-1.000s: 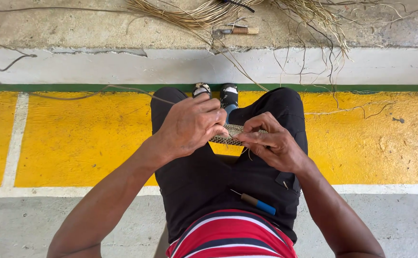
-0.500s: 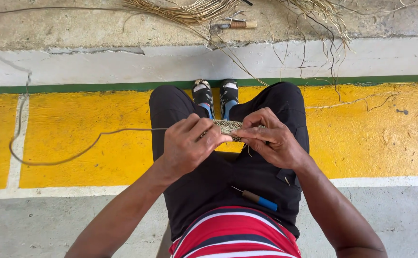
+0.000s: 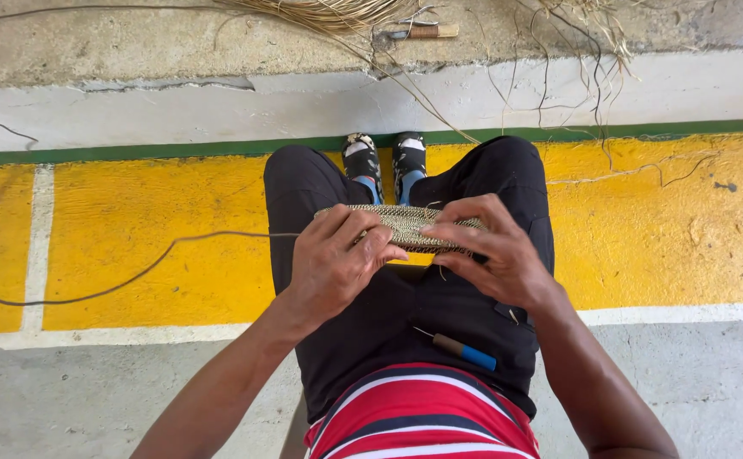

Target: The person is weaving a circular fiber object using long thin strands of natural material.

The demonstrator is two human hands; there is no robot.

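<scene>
Two hands work a woven fibre disc [image 3: 405,225] held edge-on above the knees.

The left hand [image 3: 337,259] pinches its near rim and a long strand [image 3: 133,276]; the right hand [image 3: 490,251] grips the other side, fingers curled. A blue-handled awl [image 3: 465,351] rests on the lap.

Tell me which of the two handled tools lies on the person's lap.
The blue-handled awl, resting on the black shorts just below the right hand. The other, a wooden-handled knife, lies on the concrete ledge among dried fibres.

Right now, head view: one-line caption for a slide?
Seated person's left hand and right hand grip a flat woven fibre piece over the knees, strand trailing left.
</scene>
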